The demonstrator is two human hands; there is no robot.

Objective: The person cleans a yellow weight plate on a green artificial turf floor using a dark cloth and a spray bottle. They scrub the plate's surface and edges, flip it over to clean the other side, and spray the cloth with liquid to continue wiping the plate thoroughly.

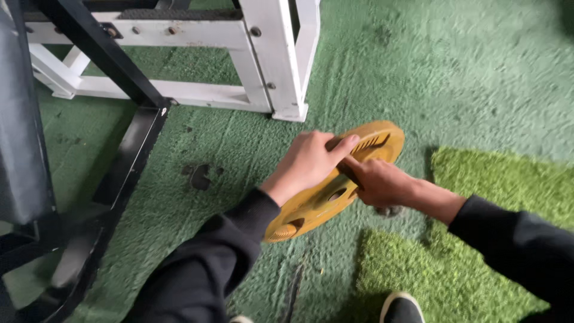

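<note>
Both hands — left hand (308,162), right hand (378,182) — grip yellow weight plate (327,200)

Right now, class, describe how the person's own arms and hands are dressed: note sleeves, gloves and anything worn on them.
Both arms wear long black fabric sleeves ending at the wrists. The left hand and right hand are bare: no gloves, rings or watch visible.

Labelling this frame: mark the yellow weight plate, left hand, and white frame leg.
yellow weight plate (311,209): head view, lower face near a grip slot.
left hand (308,161): head view, back of hand.
white frame leg (278,66): head view, upright post.
</note>
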